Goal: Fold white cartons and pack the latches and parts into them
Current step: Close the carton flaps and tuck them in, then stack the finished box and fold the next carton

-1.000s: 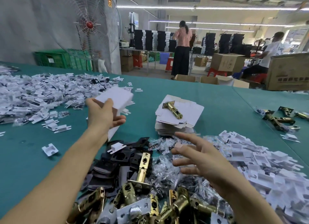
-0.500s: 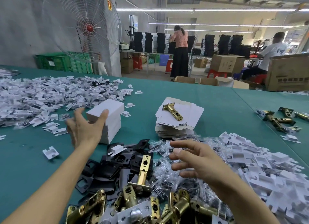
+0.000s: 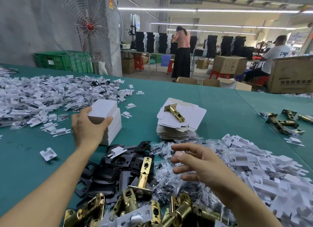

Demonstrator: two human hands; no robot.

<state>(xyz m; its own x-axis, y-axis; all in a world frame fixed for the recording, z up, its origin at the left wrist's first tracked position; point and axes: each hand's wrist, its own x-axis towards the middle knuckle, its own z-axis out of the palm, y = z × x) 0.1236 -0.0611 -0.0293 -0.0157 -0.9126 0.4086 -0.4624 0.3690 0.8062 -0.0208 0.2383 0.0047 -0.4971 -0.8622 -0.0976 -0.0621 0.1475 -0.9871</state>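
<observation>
My left hand (image 3: 88, 128) grips the near end of a folded white carton (image 3: 104, 108), thumb on one side and fingers on the other. That carton lies on top of a short stack of closed cartons (image 3: 116, 128). My right hand (image 3: 199, 164) hovers open with spread fingers over clear bags of small parts (image 3: 162, 160) and holds nothing. Brass latches (image 3: 144, 174) and black plates (image 3: 118, 165) are heaped at the front. A stack of flat cartons (image 3: 181, 125) sits further back, with one brass latch (image 3: 174, 112) lying on it.
White plastic parts are heaped on the right (image 3: 264, 172) and spread widely at the far left (image 3: 42, 94) of the green table (image 3: 220, 111). More brass latches (image 3: 281, 121) lie at the right edge. A big fan (image 3: 83, 25) and two people stand beyond the table.
My left hand brought the white carton down from the air onto the stack of cartons and now grips its near end. My right hand stayed hovering over the bags.
</observation>
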